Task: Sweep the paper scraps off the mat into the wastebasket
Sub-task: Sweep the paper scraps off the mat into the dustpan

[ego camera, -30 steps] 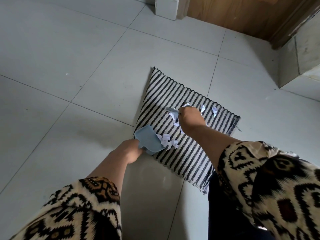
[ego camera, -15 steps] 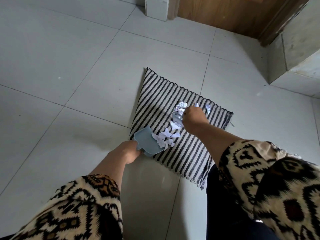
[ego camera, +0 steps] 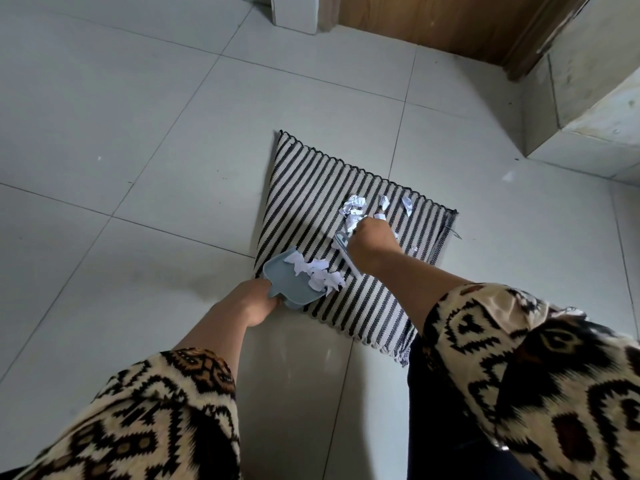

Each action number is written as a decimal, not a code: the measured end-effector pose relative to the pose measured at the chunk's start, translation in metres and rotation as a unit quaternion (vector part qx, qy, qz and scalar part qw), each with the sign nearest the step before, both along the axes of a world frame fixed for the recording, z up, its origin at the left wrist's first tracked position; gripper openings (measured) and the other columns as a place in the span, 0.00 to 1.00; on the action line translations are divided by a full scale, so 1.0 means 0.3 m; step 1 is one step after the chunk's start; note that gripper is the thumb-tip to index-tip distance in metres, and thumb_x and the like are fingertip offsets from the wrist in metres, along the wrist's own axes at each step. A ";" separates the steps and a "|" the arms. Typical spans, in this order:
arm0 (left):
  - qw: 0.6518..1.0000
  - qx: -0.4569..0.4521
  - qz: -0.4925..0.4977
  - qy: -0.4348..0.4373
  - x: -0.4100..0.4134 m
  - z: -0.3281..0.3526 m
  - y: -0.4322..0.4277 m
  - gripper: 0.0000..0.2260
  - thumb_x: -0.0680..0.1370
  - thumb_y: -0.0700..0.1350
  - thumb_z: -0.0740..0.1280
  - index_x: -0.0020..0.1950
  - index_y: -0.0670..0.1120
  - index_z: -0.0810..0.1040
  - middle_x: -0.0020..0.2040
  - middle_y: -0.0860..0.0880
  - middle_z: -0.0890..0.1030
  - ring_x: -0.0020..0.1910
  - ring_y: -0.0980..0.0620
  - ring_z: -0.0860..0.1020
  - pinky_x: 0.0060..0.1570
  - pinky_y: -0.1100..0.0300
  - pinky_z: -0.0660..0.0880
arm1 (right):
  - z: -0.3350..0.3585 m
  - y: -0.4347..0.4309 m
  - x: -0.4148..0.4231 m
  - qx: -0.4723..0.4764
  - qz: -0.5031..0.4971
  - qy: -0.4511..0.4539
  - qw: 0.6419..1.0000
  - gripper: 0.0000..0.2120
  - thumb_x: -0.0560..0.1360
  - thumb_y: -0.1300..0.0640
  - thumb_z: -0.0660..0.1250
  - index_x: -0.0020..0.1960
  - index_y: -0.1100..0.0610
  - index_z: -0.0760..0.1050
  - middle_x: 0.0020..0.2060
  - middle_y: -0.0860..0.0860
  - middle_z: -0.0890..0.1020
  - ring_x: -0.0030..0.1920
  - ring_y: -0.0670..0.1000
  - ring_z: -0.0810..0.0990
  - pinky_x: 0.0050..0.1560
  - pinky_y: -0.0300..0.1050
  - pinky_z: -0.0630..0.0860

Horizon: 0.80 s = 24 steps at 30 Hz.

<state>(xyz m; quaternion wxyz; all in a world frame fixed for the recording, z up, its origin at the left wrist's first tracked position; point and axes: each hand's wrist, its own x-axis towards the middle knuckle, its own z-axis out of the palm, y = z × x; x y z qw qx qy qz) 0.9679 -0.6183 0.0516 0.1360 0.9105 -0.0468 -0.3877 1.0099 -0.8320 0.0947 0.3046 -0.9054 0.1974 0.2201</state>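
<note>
The person crouches over a striped mat (ego camera: 311, 188) on the tiled floor (ego camera: 138, 116). The left hand (ego camera: 254, 301) has its fingers wrapped around the handle of a small blue dustpan (ego camera: 285, 280), whose open mouth rests on the mat's near-left edge and faces the far-right corner, set there, I'd say, so scraps can be pulled straight into it. A heap of paper scraps (ego camera: 317, 270) already sits at its lip. The right hand (ego camera: 372, 242) is closed around a little brush (ego camera: 343, 249); its long axis runs diagonally, from the far scraps down toward the pan, which suits a drawing stroke. More scraps (ego camera: 355, 207) lie loose near the mat's far-right side, just past the brush, with a couple of stray bits (ego camera: 407, 206) further right. So the job looks roughly half gathered. No wastebasket is in sight from here.
</note>
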 end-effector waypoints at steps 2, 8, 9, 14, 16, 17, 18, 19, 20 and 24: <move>1.000 -0.001 0.005 -0.001 -0.002 -0.006 0.000 0.09 0.82 0.46 0.56 0.51 0.44 0.74 0.42 0.46 0.75 0.41 0.47 0.74 0.38 0.58 0.66 | -0.001 0.022 -0.005 0.015 -0.003 0.001 1.000 0.09 0.77 0.70 0.57 0.43 0.63 0.73 0.39 0.55 0.78 0.34 0.49 0.78 0.30 0.38 0.76; 1.000 -0.005 0.024 -0.008 -0.008 -0.024 0.005 0.09 0.81 0.48 0.58 0.52 0.45 0.74 0.48 0.44 0.79 0.42 0.47 0.74 0.40 0.58 0.68 | -0.003 0.049 -0.014 0.028 0.013 -0.006 1.000 0.10 0.77 0.71 0.56 0.43 0.63 0.74 0.39 0.55 0.78 0.33 0.49 0.76 0.33 0.42 0.82; 1.000 -0.006 0.027 -0.008 -0.009 -0.027 0.005 0.09 0.81 0.48 0.58 0.54 0.45 0.74 0.50 0.43 0.80 0.42 0.47 0.74 0.41 0.58 0.68 | -0.004 0.048 -0.017 0.031 0.016 -0.005 0.999 0.10 0.78 0.70 0.57 0.43 0.63 0.74 0.39 0.55 0.78 0.34 0.50 0.77 0.33 0.41 0.81; 1.000 -0.012 0.016 0.004 -0.016 -0.033 -0.015 0.10 0.81 0.48 0.58 0.53 0.44 0.75 0.52 0.42 0.79 0.43 0.46 0.73 0.42 0.57 0.68 | -0.007 0.054 -0.037 0.029 0.035 -0.008 0.999 0.09 0.80 0.67 0.59 0.43 0.60 0.73 0.40 0.54 0.78 0.35 0.48 0.77 0.29 0.36 0.73; 1.000 -0.023 0.020 0.005 -0.018 -0.034 -0.029 0.07 0.81 0.47 0.58 0.48 0.45 0.72 0.48 0.42 0.79 0.41 0.47 0.74 0.40 0.57 0.68 | -0.006 0.068 -0.050 0.021 0.057 -0.007 0.998 0.10 0.80 0.66 0.58 0.42 0.60 0.73 0.40 0.54 0.79 0.36 0.48 0.78 0.32 0.38 0.77; 0.999 -0.030 0.026 0.005 -0.017 -0.035 -0.035 0.07 0.81 0.46 0.58 0.47 0.45 0.71 0.46 0.43 0.79 0.40 0.47 0.74 0.39 0.57 0.67 | -0.003 0.075 -0.055 0.017 0.066 -0.007 0.998 0.11 0.81 0.66 0.58 0.42 0.60 0.73 0.40 0.54 0.79 0.36 0.48 0.78 0.33 0.40 0.79; 0.999 -0.035 0.033 0.006 -0.016 -0.035 -0.040 0.07 0.81 0.45 0.58 0.46 0.44 0.71 0.44 0.44 0.78 0.40 0.47 0.74 0.37 0.57 0.67 | 0.003 0.082 -0.058 0.017 0.072 -0.006 0.997 0.11 0.81 0.66 0.58 0.41 0.60 0.74 0.39 0.54 0.79 0.35 0.48 0.77 0.34 0.41 0.81; 0.999 -0.039 0.034 0.006 -0.017 -0.035 -0.044 0.08 0.81 0.45 0.57 0.46 0.44 0.72 0.42 0.45 0.77 0.40 0.46 0.74 0.36 0.57 0.66 | 0.010 0.086 -0.060 0.022 0.075 -0.005 0.997 0.12 0.81 0.66 0.58 0.41 0.60 0.74 0.38 0.54 0.79 0.34 0.49 0.77 0.33 0.42 0.82; 0.999 -0.041 0.034 0.007 -0.018 -0.035 -0.047 0.08 0.81 0.45 0.57 0.46 0.44 0.72 0.40 0.46 0.76 0.40 0.46 0.75 0.35 0.57 0.66 | 0.020 0.088 -0.060 0.028 0.077 -0.001 0.997 0.12 0.81 0.66 0.57 0.41 0.60 0.74 0.38 0.54 0.78 0.33 0.48 0.76 0.31 0.40 0.80; 0.998 -0.048 0.035 0.003 -0.026 -0.042 -0.044 0.10 0.82 0.45 0.57 0.52 0.41 0.75 0.44 0.43 0.79 0.45 0.43 0.78 0.39 0.56 0.69 | 0.048 0.071 -0.044 0.057 0.064 0.010 0.996 0.11 0.80 0.67 0.58 0.41 0.61 0.72 0.37 0.53 0.76 0.31 0.47 0.74 0.19 0.28 0.66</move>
